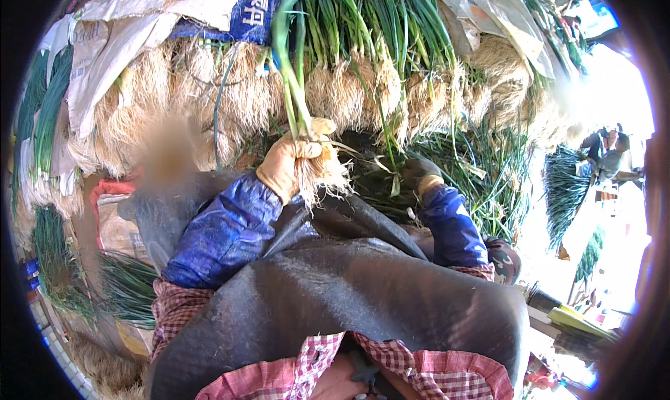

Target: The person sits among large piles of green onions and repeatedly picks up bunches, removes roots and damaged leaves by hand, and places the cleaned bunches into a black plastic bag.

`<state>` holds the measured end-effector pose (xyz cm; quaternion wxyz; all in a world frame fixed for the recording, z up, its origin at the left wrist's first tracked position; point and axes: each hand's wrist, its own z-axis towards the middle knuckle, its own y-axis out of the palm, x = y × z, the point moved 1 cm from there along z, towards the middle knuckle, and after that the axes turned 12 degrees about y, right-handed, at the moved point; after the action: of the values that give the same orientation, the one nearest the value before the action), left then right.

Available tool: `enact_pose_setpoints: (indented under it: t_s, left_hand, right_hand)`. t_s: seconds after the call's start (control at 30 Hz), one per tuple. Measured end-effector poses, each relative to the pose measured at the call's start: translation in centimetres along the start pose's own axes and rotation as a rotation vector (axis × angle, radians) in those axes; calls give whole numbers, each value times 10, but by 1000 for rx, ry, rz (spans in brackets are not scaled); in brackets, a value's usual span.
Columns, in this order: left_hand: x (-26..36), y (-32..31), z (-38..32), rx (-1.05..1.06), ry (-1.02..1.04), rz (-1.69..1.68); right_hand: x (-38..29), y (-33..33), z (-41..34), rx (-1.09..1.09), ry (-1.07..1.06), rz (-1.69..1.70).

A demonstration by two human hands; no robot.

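Note:
My left hand (290,162), in a tan glove, grips a few green onions (294,80) just above their roots. Their pale, stringy roots (322,172) hang below my fingers, and the green leaves point up and away from me. My right hand (421,176) wears a glove that looks dark over the fingers and is low over a heap of loose onion leaves (487,175). A long thin leaf (384,133) trails down close to its fingertips. Shadow hides whether those fingers pinch it. Blue sleeve covers run up both forearms.
Ahead lies a long row of green onions (377,28) with their roots (345,96) towards me. Woven sacks (204,7) cover part of it. A dark apron (335,290) spreads over my lap. More onions (125,285) lie at left. Another person (610,151) is at far right.

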<state>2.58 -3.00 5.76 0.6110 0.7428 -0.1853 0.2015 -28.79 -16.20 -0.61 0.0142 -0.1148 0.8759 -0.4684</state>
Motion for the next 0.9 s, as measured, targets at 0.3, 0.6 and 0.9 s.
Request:
enact_pose_setpoints:
  t_s: [0.3, 0.6, 0.9]
  left_hand:
    - [29, 1, 8, -26, -116, 413]
    - [10, -3, 19, 84, -82, 433]
    - [15, -16, 19, 104, 23, 92]
  right_hand:
    - [-21, -102, 18, 426, 86, 138]
    - [-133, -169, 109, 596, -158, 342]
    - [-96, -172, 70, 256, -68, 807]
